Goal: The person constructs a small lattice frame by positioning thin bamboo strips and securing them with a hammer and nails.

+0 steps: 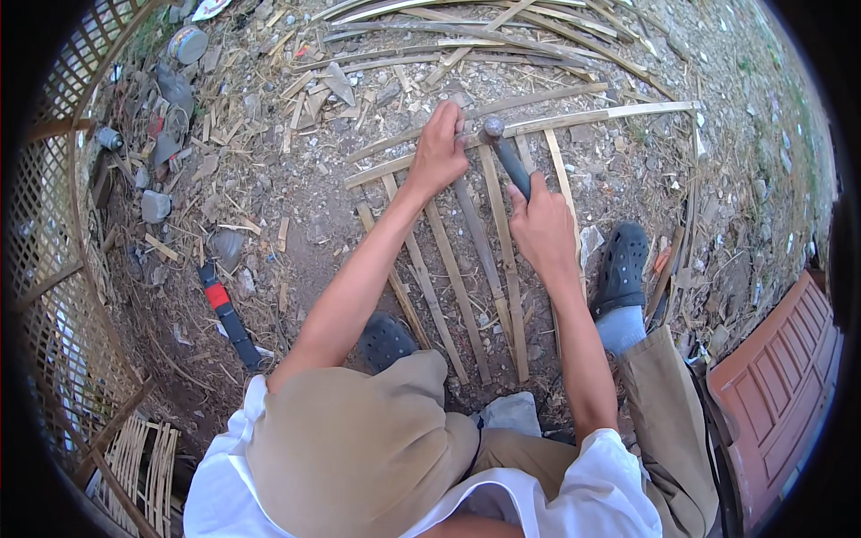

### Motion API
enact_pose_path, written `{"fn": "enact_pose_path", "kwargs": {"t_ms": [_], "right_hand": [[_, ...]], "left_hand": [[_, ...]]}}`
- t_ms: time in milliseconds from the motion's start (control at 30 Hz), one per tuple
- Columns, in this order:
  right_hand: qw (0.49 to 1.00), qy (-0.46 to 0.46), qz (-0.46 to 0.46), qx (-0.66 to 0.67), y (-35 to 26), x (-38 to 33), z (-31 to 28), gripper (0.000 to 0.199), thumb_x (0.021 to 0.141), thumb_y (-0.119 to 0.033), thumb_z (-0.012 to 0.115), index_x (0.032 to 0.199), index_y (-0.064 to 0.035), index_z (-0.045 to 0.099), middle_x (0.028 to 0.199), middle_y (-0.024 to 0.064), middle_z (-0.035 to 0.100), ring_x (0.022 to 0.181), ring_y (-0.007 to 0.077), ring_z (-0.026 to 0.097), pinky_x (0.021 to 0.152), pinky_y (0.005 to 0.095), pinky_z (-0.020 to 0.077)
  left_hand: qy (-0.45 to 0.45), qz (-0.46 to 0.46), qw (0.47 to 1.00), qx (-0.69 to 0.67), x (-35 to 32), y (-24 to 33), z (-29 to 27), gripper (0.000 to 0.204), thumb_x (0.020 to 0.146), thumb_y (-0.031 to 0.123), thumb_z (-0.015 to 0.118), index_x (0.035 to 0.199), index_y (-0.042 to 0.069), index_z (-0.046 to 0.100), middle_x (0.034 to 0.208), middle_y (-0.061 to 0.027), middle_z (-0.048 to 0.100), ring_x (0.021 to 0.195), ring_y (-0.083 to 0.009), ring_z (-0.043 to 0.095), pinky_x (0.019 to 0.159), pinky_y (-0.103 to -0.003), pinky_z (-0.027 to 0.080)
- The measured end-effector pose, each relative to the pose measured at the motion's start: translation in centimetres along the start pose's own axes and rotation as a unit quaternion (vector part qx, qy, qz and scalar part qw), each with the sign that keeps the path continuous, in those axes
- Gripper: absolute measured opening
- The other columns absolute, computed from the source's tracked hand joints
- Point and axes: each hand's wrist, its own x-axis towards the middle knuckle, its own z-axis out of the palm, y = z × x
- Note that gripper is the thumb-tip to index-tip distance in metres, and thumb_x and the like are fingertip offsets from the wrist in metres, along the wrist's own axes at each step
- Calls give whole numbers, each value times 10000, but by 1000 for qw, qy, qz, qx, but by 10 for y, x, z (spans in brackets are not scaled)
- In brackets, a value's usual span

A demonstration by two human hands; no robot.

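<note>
My right hand is wrapped round the dark handle of a hammer, its metal head beside my left hand. My left hand is closed on a wooden slat, where it meets a long crosswise slat. Whether a nail is between its fingertips is hidden. Several slats lie side by side on the ground, running from the crosswise one back toward me. Just beyond it lies another crosswise slat.
More long wooden strips are piled at the far side. A woven lattice panel stands at the left, a reddish-brown panelled board at the right. A black-and-red strap lies left of my arm. Stones and wood scraps litter the dirt.
</note>
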Motion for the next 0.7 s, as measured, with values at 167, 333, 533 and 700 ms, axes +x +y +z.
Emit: {"fn": "enact_pose_path", "kwargs": {"t_ms": [167,333,533,700], "right_hand": [[994,57,-7,89,-17,-7,-7,337,1109,-280,654,1088,50,585,758,343,693,772,566,718,696,657,529],[1000,26,-6,-2,8,1,14,314,1111,-260,656,1058,33,556,734,325,682,729,550,711,646,634,516],[993,84,-21,87,-4,-7,14,327,1110,-264,652,1093,50,563,746,335,686,753,566,711,657,641,520],[999,28,2,31,12,-4,29,310,1114,-248,641,1132,49,555,751,347,685,749,576,706,641,643,515]], "left_hand": [[1,-8,1000,12,1,4,-1,356,767,-168,619,1004,6,418,989,-195,465,895,-454,506,789,-524,415],[19,29,999,12,1,4,4,344,809,-146,663,984,13,413,935,-168,440,801,-391,462,727,-464,420],[17,32,999,20,4,4,0,336,806,-155,647,979,9,410,943,-185,444,813,-422,476,729,-471,423],[15,38,999,9,2,7,3,332,809,-148,649,981,4,409,941,-187,444,821,-430,484,736,-489,421]]}}
